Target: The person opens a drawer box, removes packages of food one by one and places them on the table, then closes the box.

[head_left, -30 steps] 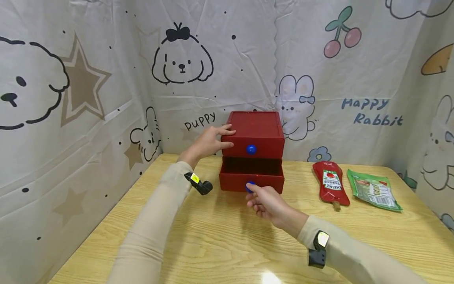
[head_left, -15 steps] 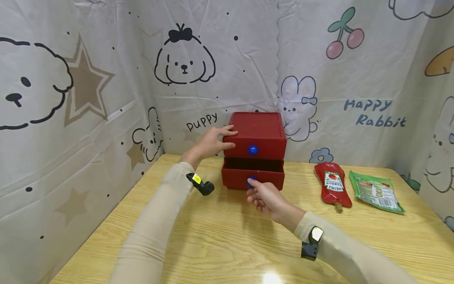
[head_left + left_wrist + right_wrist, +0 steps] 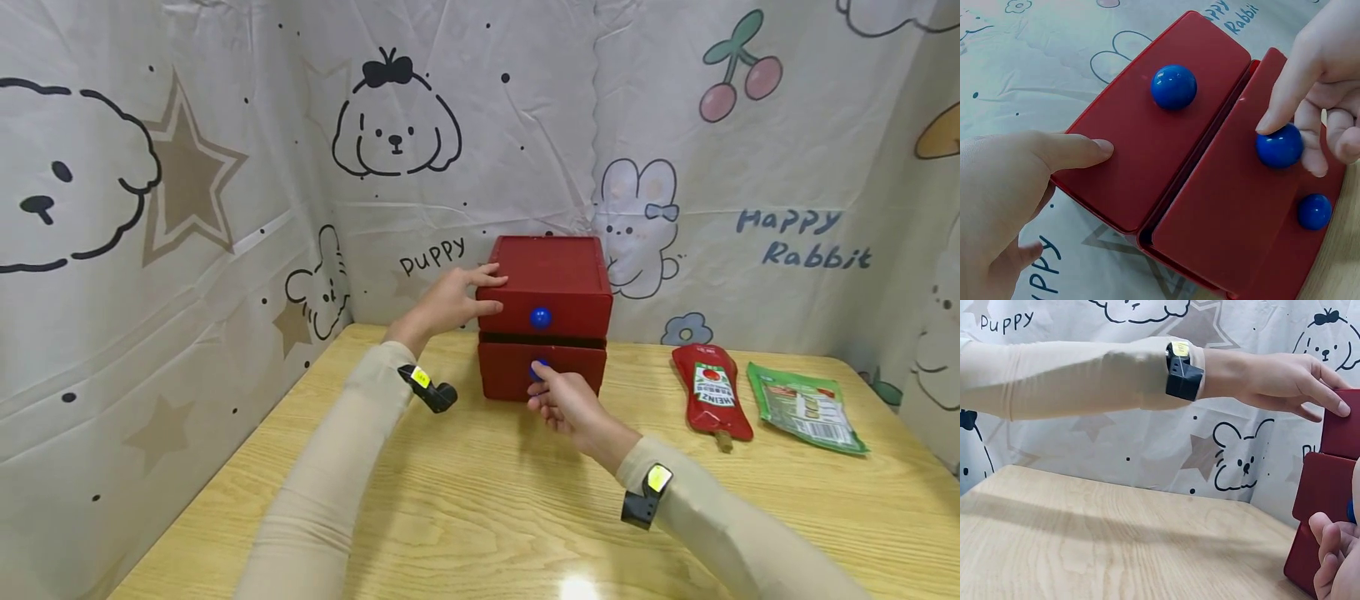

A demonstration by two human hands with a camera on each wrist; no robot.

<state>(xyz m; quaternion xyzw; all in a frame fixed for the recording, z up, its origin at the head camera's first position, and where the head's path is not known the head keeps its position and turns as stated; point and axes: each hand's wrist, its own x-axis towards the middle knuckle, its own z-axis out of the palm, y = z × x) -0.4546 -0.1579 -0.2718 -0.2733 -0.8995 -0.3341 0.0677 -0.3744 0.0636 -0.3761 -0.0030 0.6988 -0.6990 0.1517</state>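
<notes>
A small red drawer cabinet (image 3: 551, 262) with blue ball knobs stands at the back of the table. My left hand (image 3: 442, 304) rests on its left corner, fingers on the upper side and thumb straight against the top drawer (image 3: 1141, 137). My right hand (image 3: 573, 404) pinches the blue knob (image 3: 1279, 147) of the middle drawer (image 3: 1229, 194), thumb on its top and fingers beside it. That drawer stands slightly out, with a dark gap above its front. Below it, the left wrist view shows another knob (image 3: 1314, 211) on a lower drawer. The drawer's inside is hidden.
On the table (image 3: 450, 517) to the right lie a red Heinz ketchup pouch (image 3: 712, 392) and a green packet (image 3: 806, 408). A printed cloth (image 3: 525, 125) hangs behind the cabinet and along the left side.
The middle drawer has slid back towards the cabinet, its opening shrinking to a thin gap. My right hand has moved forward with the knob. My left hand keeps its place on the cabinet.
</notes>
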